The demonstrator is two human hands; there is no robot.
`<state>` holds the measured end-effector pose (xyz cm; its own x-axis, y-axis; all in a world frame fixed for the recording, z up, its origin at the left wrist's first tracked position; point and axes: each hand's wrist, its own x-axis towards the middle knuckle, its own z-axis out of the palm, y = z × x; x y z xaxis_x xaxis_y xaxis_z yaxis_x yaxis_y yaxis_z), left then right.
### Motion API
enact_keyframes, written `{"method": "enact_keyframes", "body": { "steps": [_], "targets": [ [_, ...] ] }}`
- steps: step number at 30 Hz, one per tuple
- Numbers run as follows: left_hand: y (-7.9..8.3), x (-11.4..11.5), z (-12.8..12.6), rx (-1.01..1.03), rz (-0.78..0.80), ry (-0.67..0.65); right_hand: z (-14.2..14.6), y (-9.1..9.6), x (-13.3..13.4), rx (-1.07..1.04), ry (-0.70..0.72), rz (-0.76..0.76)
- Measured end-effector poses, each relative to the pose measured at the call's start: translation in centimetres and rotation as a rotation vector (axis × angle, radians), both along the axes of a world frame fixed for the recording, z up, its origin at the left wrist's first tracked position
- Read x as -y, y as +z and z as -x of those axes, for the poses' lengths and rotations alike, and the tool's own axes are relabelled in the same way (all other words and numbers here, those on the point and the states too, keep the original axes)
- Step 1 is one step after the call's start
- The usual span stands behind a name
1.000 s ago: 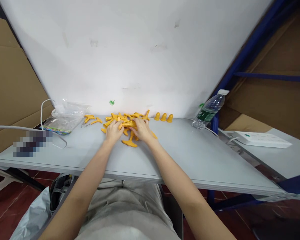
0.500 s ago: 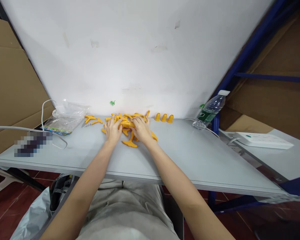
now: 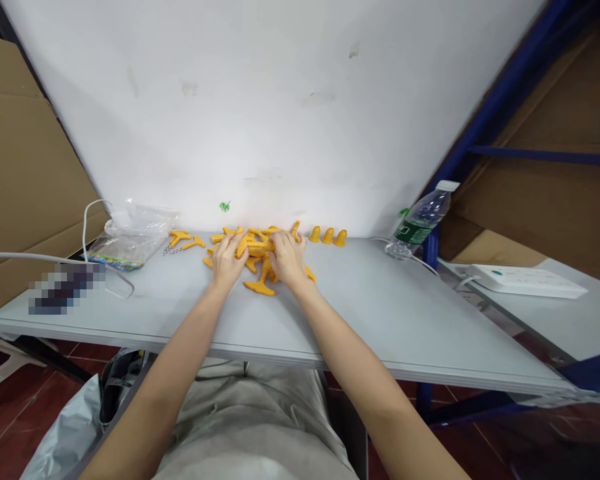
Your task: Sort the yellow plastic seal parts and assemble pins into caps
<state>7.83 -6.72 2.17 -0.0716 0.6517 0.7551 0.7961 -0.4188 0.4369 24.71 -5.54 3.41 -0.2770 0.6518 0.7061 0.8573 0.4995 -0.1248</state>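
Note:
A ribbed yellow plastic piece spans the gap between my two hands, just above a pile of other yellow plastic parts. My left hand closes around its left end. At the right end, the fingers of my right hand are wrapped on it, and they hide part of it. Below and between the hands, a yellow T-shaped part lies on the table nearest to me. The rest of the pile is partly covered by my hands.
Three yellow cup-shaped parts stand in a row by the wall. Branched yellow parts and small metal bits lie left of the pile. A clear plastic bag, a white cable and a water bottle flank the work area.
My right hand has shifted slightly to the right and its fingers have curled in more. The yellow piece between my hands has turned a little and shows more of its left end.

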Motion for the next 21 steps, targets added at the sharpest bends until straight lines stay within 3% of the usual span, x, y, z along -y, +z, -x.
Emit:
{"method": "enact_keyframes", "body": {
  "steps": [7,11,16,21],
  "targets": [
    [0.0,-0.2,0.2,0.007,0.014,0.029,-0.2,-0.4,-0.3,-0.001,0.142,0.029],
    [0.0,-0.2,0.2,0.006,0.045,0.046,-0.2,-0.6,-0.5,0.022,0.152,0.055],
    [-0.1,-0.4,0.1,-0.003,0.085,0.079,-0.4,-0.3,-0.6,0.046,0.078,0.042],
    [-0.2,-0.7,0.6,0.055,0.085,0.112,-2.1,0.3,-1.1,0.013,-0.113,0.044]
  ]
}}
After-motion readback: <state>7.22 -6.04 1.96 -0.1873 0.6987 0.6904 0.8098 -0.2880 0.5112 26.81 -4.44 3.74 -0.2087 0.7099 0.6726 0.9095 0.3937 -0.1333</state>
